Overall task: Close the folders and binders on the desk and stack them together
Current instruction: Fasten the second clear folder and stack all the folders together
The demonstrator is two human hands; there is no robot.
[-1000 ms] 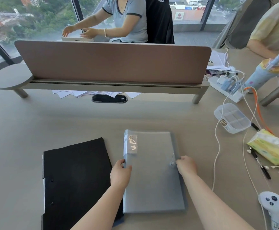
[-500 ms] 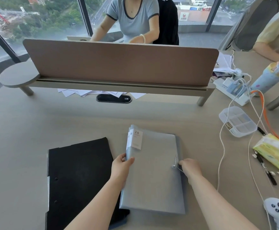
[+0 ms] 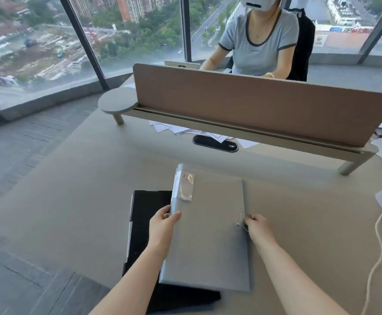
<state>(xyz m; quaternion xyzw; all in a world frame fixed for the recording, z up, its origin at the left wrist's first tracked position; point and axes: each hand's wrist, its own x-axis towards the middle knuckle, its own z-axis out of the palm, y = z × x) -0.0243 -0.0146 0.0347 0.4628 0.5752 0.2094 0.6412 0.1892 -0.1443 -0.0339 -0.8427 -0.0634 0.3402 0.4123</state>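
The left hand (image 3: 162, 226) pinches the spine edge of a closed grey matte plastic folder (image 3: 208, 235), thumb on top and fingers curled beneath, while the right hand (image 3: 257, 227) grips the opposite long edge beside a small metal stud and thin elastic closure cord (image 3: 241, 218). Both hands are closed on that folder, which is tilted, its left side lifted and overlapping a flat black binder (image 3: 149, 205). The broad beige desk (image 3: 83, 189) has a smooth, dull surface; the black binder lies on it to the left, rectangular, with a pale strip along its left edge, partly covered by the grey folder. Across the far side runs a long brown felt-like divider panel (image 3: 253, 105) with rounded corners, set on a pale shelf rail that ends in a round disc. Below it sit a dark oval cable port (image 3: 216, 143) and scattered white paper sheets (image 3: 174, 128). The grey folder bears a glossy clear label sleeve (image 3: 186, 186) near its top left corner. A thin white cable (image 3: 377, 235) loops at the right edge.
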